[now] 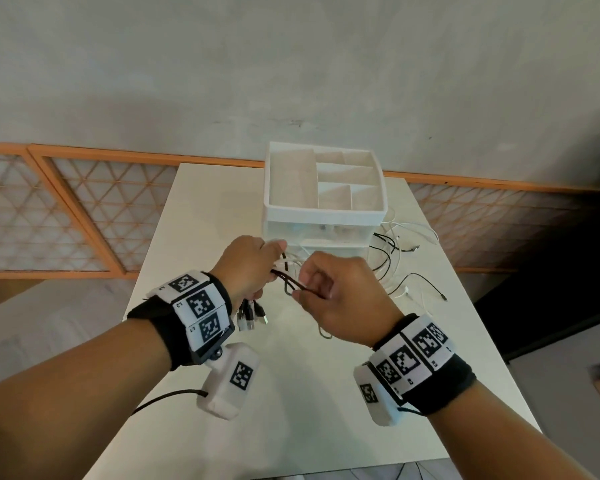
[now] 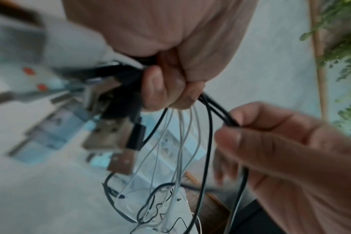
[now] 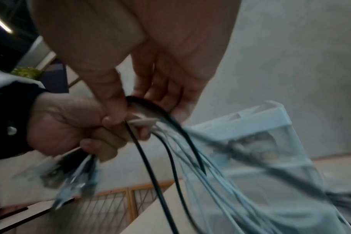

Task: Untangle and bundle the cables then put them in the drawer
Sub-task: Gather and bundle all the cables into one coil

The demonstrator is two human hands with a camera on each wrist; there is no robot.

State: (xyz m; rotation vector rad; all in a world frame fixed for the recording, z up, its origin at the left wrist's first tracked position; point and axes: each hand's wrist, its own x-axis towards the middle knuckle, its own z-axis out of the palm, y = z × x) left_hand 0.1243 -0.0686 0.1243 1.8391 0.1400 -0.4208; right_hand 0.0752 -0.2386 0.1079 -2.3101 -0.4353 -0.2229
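Observation:
My left hand (image 1: 253, 268) grips a bunch of black and white cables (image 2: 182, 126) in its fist above the white table (image 1: 291, 393). Their USB plugs (image 1: 250, 315) hang below the fist; these plugs (image 2: 118, 142) look large and blurred in the left wrist view. My right hand (image 1: 326, 289) pinches black cable strands (image 1: 291, 284) just right of the left fist; the same pinch (image 2: 232, 121) shows between thumb and fingers. The cables' loose ends (image 1: 406, 268) trail right over the table. The white drawer unit (image 1: 323, 209) stands behind the hands.
The drawer unit carries an open divided tray (image 1: 326, 178) on top. A grey wall and an orange lattice panel (image 1: 66, 209) lie beyond the table. The table's edges fall off to the left and right of my arms.

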